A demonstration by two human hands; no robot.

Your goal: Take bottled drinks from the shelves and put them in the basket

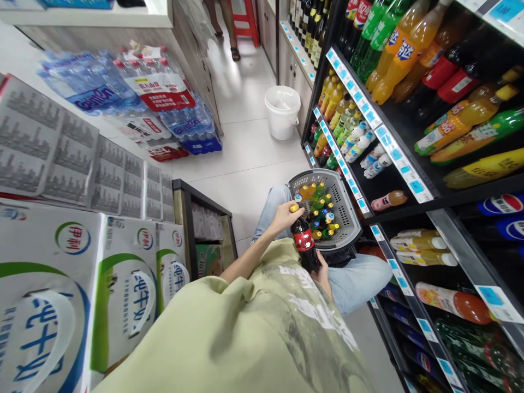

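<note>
I hold a dark cola bottle (305,243) with a red label and a yellow cap over my lap. My left hand (284,217) is closed round its neck just under the cap. My right hand (323,273) grips the bottle's base from below, mostly hidden behind it. Just beyond the bottle stands a grey plastic shopping basket (341,199) holding several small drink bottles with coloured caps. My knees in light jeans flank the basket.
Black shelves (409,180) of soft-drink bottles run along the right. Cartons of milk (102,273) and shrink-wrapped water packs (135,93) stack on the left. A white bucket (282,112) stands in the aisle ahead. Another person's legs show at the far end.
</note>
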